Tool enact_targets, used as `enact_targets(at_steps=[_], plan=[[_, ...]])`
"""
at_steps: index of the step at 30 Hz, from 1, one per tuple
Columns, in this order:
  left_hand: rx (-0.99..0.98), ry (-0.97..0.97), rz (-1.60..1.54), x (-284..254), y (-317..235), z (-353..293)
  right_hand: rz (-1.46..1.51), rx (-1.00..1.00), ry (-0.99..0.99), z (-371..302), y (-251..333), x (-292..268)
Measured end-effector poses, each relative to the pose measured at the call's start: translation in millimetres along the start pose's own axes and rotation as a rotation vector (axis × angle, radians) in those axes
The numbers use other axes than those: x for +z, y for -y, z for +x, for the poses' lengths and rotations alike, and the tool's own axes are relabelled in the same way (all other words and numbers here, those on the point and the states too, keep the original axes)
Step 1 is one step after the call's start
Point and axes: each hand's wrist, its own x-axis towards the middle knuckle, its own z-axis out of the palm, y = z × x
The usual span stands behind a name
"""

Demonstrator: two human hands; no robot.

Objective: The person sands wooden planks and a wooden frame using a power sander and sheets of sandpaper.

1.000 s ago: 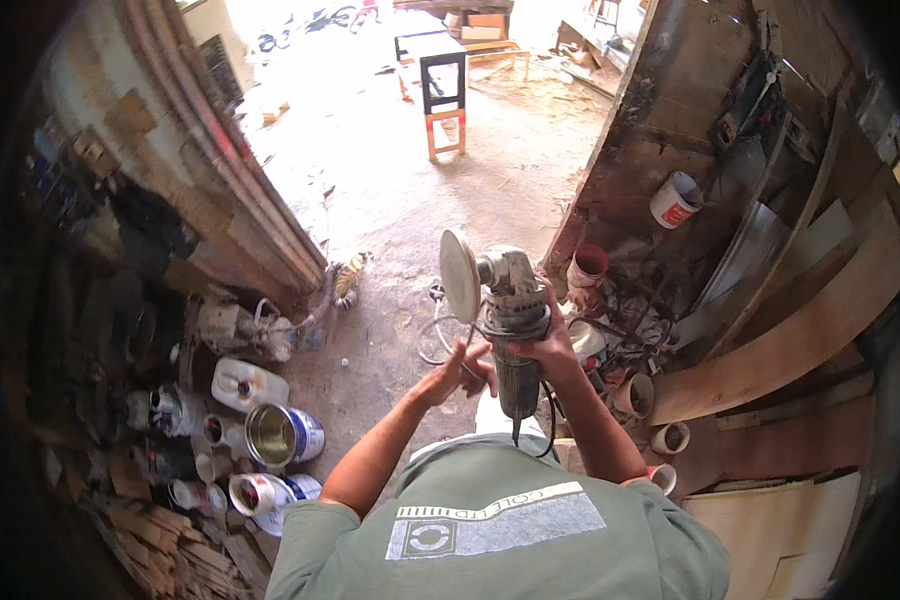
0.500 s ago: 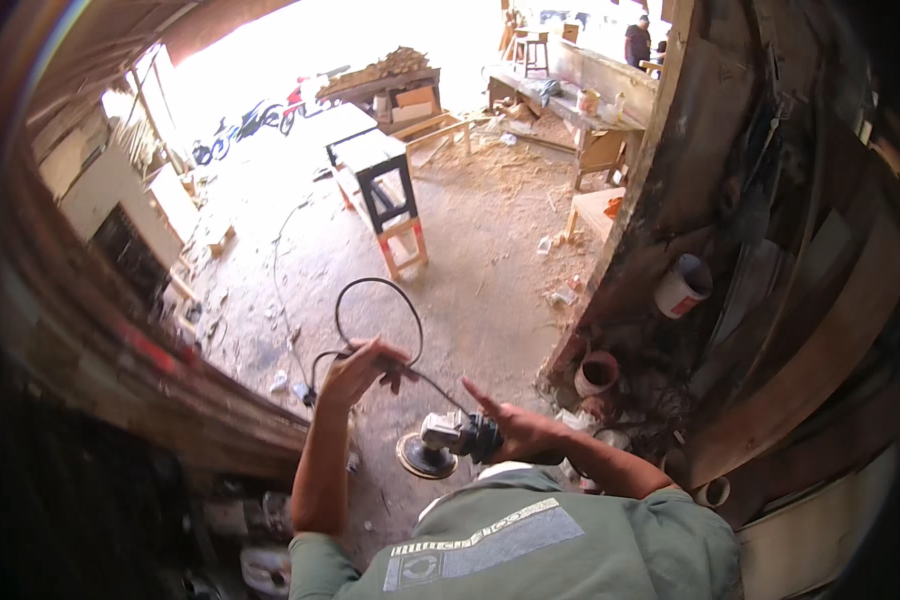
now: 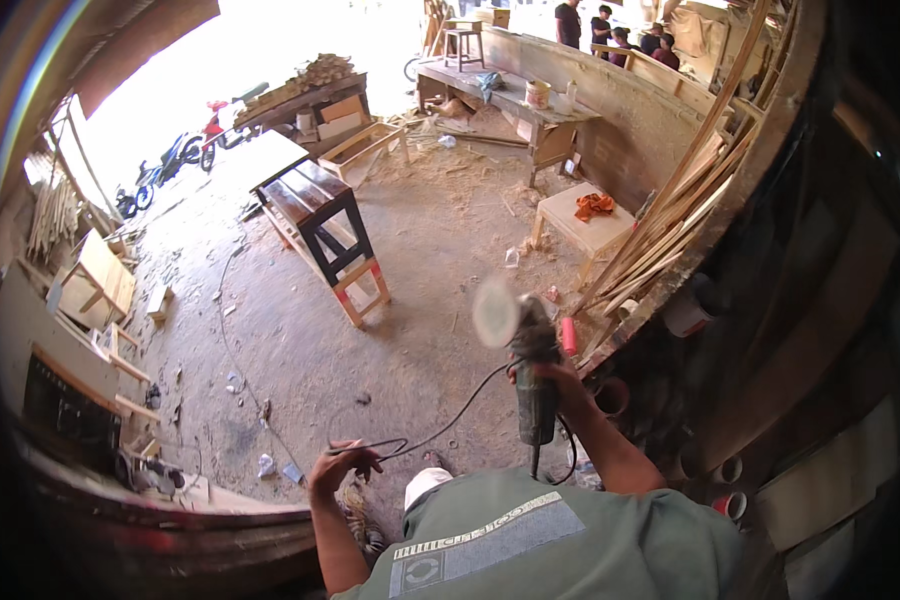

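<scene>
My right hand [image 3: 562, 378] grips an angle grinder [image 3: 537, 405] by its dark green body, holding it up in front of me. Its round pale disc [image 3: 495, 312] is blurred and faces up and left, and a red side handle [image 3: 568, 336] sticks out beside the head. Lower and to the left, my left hand [image 3: 344, 464] has its fingers curled around the black power cord [image 3: 454, 424], which loops across toward the grinder. Part of the left palm is hidden from view.
Ahead stands a tall dark-and-bare wood frame piece [image 3: 330, 225]. A low table [image 3: 560, 212] carries an orange cloth [image 3: 595, 205]. Timber strips [image 3: 685, 215] lean at the right by a wall edge. A workbench [image 3: 510, 97] and several people [image 3: 620, 38] are farther back.
My right hand has raised the grinder up and forward, its disc turning upward. My left hand has moved lower with the cord, whose big loop has pulled out. The view has swung right.
</scene>
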Motion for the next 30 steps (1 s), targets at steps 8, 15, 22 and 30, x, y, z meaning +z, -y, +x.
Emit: enact_targets(at_steps=[8, 15, 22, 30], plan=[[-0.101, -0.097, -0.574, -105, 37, 234, 0.641, -0.269, -0.035, 139, 11, 30], [-0.631, -0.059, -0.540, -124, 44, 356, 0.429, -0.307, -0.228, 222, -7, -31], [-0.672, -0.094, 0.597, -112, 19, 521, 0.187, -0.333, -0.202, 357, 8, -122], [0.264, 0.190, -0.010, -15, -248, 703, 0.103, -0.237, -0.154, 547, 84, -162]])
